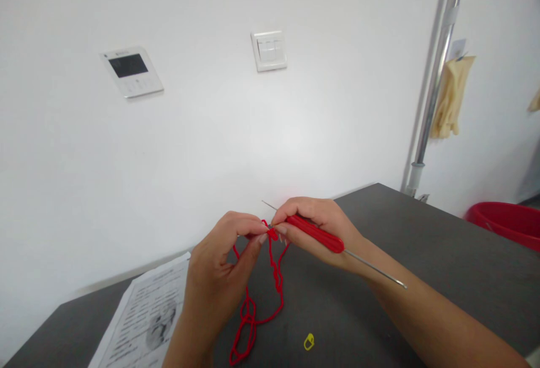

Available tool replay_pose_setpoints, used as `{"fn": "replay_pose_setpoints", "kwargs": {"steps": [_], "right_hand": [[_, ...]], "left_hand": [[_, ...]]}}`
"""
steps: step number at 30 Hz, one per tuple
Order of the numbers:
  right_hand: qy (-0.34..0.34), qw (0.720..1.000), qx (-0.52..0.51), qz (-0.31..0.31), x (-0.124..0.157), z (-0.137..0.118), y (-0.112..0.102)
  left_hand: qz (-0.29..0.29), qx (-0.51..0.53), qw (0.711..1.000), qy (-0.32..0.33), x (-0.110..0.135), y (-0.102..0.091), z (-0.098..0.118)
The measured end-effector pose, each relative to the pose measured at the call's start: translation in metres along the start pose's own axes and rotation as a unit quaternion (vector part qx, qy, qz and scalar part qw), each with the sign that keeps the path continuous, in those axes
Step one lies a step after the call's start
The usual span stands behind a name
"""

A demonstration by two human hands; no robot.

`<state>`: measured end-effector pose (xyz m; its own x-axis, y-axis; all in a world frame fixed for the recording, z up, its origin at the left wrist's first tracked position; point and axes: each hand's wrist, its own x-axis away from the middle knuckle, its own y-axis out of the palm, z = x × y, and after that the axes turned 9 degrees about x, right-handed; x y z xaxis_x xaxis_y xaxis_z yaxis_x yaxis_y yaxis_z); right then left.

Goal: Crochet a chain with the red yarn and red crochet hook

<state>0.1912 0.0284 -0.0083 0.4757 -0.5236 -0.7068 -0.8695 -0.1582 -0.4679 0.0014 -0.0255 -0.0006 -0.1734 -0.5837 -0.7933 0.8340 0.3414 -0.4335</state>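
My left hand (230, 261) pinches a small piece of red crochet work (272, 234) between thumb and fingertips. Red yarn (280, 295) hangs from it, with twisted strands and loops resting on the dark table (358, 323). In my right hand (320, 221) is a double-ended crochet hook (316, 234) with a red grip, held like a pen. One thin metal end points up and left past the fingertips, while the other reaches back over the wrist. Both hands meet at the crochet work, and the fingers partly hide it. A yellow stitch marker (309, 341) lies near the front edge.
Printed sheets (145, 317) lie at the left, partly behind my left forearm. A white wall with a switch (270, 51) and an intercom panel (133, 72) rises behind the table. At the right are a metal pole (439, 70), hanging yellowish gloves (452, 98) and a red tub (502, 219).
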Motion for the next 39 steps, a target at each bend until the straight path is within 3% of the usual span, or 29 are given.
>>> {"fn": "replay_pose_setpoints", "kwargs": {"steps": [5,17,22,27,29,39], "right_hand": [[-0.106,0.990,0.094,-0.003,0.001,0.005,-0.004],[-0.156,0.976,0.154,-0.016,0.001,0.012,-0.007],[-0.118,0.981,0.154,-0.030,0.000,0.008,-0.006],[0.009,0.997,0.068,-0.029,-0.001,0.000,-0.004],[0.030,0.998,0.041,-0.033,-0.002,-0.001,-0.004],[-0.166,0.976,0.139,-0.027,-0.001,0.014,-0.006]], "left_hand": [[-0.003,-0.014,1.000,-0.006,-0.001,-0.001,0.002],[-0.014,-0.031,0.999,-0.007,-0.004,0.000,0.004],[-0.016,-0.017,0.999,-0.025,-0.003,0.001,0.003],[-0.001,-0.007,0.999,-0.034,0.000,0.000,0.001],[0.000,-0.010,0.999,-0.036,0.001,-0.001,0.001],[-0.031,-0.021,0.999,-0.022,-0.002,-0.003,0.003]]}}
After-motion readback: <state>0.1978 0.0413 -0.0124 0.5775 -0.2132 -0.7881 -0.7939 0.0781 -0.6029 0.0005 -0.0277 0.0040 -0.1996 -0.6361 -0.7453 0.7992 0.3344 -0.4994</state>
